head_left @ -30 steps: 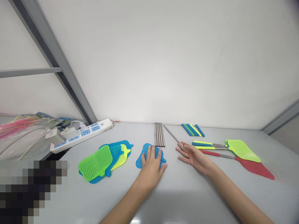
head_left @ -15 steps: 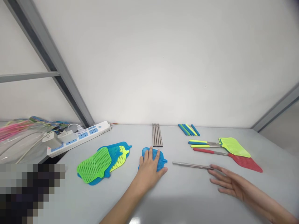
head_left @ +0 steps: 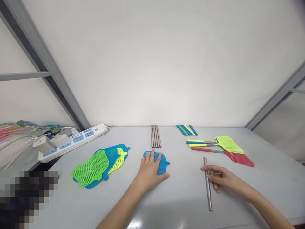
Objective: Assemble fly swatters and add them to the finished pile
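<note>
My left hand (head_left: 150, 171) lies flat with fingers spread on a blue fly swatter head (head_left: 163, 163), covering much of its mesh; the short neck points right. Between thumb and fingers of my right hand (head_left: 218, 178) is a silver telescopic metal rod (head_left: 206, 181), turned roughly upright in the view. Further back, several similar rods (head_left: 156, 136) lie side by side. To the left, green, blue and yellow swatter heads (head_left: 90, 168) overlap in a loose pile.
Complete fly swatters, with a yellow head (head_left: 230, 145) and a red head (head_left: 239, 159), lie at the right. Several coloured handle grips (head_left: 187, 130) rest near the wall. A power strip (head_left: 81, 140) with plugs and cables, beside plastic bags (head_left: 14, 143), occupies the left.
My right hand has closed on the metal rod and turned it from lying crosswise to pointing away from me. The left hand stays on the blue swatter head. The view has shifted slightly.
</note>
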`<state>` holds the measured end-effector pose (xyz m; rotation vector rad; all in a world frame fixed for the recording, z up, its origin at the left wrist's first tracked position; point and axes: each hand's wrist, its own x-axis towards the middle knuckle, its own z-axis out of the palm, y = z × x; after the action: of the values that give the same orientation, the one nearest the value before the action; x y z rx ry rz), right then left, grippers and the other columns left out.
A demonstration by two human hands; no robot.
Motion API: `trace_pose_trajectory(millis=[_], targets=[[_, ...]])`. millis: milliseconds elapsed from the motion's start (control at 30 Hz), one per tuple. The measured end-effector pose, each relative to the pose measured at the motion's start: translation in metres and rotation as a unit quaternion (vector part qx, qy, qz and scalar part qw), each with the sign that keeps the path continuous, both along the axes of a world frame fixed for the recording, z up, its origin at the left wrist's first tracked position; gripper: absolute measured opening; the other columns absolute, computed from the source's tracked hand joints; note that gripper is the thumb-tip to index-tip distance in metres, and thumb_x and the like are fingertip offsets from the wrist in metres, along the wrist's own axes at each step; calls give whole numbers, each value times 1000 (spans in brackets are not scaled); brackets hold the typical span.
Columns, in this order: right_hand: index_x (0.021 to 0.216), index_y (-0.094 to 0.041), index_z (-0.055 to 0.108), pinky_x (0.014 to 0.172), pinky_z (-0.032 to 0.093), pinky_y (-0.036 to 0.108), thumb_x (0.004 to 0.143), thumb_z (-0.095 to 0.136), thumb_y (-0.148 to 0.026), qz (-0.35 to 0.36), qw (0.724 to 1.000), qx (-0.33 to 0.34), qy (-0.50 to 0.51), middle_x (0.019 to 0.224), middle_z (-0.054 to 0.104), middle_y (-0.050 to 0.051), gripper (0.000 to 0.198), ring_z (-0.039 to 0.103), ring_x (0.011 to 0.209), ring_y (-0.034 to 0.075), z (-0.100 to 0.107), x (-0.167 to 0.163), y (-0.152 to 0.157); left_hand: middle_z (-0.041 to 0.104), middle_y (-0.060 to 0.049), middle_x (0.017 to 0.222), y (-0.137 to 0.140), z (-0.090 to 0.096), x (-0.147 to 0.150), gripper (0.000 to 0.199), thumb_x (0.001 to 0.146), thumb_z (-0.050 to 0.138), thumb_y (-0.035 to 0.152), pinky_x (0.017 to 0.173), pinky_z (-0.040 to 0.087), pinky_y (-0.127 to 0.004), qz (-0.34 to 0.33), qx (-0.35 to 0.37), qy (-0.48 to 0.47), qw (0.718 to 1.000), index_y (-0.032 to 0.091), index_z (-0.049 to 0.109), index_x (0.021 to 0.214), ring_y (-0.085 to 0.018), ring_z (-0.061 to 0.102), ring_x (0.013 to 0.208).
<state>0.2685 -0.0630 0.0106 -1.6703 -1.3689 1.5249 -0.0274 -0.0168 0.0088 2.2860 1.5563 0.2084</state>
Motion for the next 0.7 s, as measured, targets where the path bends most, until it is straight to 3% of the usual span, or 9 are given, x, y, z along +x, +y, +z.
trace_pose_trajectory(millis=[167,267,433,567,700], targets=[[105,-22,52,48,44,27,70,48,-42,-14,997,56,-52,60,40,-2,40,45,49,11,-7,15,5,16,-11,136,0,0,0,77,64,35,65,92,16,-48,-2,7,2,1000,23,22,128,-35,8,122],[102,-26,54,44,41,26,67,51,-41,-25,984,115,-130,66,39,-1,38,40,52,12,-13,23,10,25,-12,130,-1,2,2,75,64,39,62,91,20,-45,2,30,1,1000,22,28,126,-33,18,118],[85,-28,60,67,41,34,68,51,-40,7,933,234,-273,76,44,4,23,44,70,18,-15,22,15,35,-13,118,-3,4,6,72,62,44,59,88,25,-41,18,63,2,998,17,34,121,-30,30,108],[79,-26,57,76,37,37,71,47,-39,31,919,267,-290,85,45,6,18,43,85,23,-13,11,18,40,-12,107,-2,3,8,67,59,47,60,83,28,-40,37,81,3,996,15,42,109,-29,34,101],[73,-23,52,73,37,35,76,42,-36,34,926,294,-232,83,48,5,16,44,80,21,-14,0,23,41,-8,94,0,0,7,57,58,49,59,79,31,-37,42,112,-10,993,16,45,94,-25,39,90]])
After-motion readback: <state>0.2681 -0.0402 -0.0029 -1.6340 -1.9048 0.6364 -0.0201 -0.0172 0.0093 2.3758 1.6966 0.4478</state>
